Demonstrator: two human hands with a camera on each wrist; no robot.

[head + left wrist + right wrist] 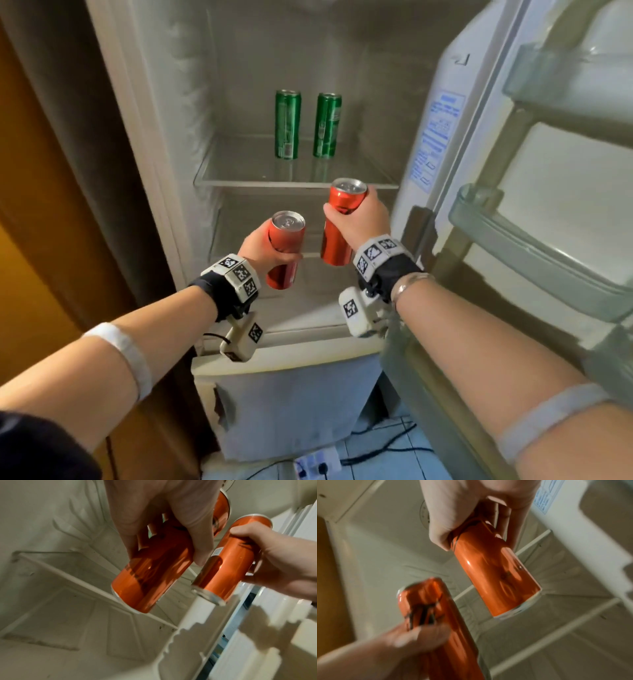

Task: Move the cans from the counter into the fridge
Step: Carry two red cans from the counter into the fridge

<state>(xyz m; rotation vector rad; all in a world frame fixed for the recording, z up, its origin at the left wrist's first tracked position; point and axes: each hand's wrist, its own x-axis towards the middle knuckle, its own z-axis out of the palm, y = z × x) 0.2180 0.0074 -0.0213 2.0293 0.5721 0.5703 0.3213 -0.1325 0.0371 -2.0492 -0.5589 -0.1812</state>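
My left hand [255, 245] was wrapped round one red can [286, 250], thumb & fingers curled on it, just in front of the open fridge [164, 102]. My right hand [359, 219] gripped the other red can [340, 222] the same way, a bit higher & closer to the glass shelf [239, 171]. Both cans were tilted, near each other, not touching. Farther back, 2 green cans [287, 125] stood upright on that shelf, side by side.

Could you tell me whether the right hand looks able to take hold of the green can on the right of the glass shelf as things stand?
Probably not yet: the right hand already grips a red can, though the way to that green can looks open.
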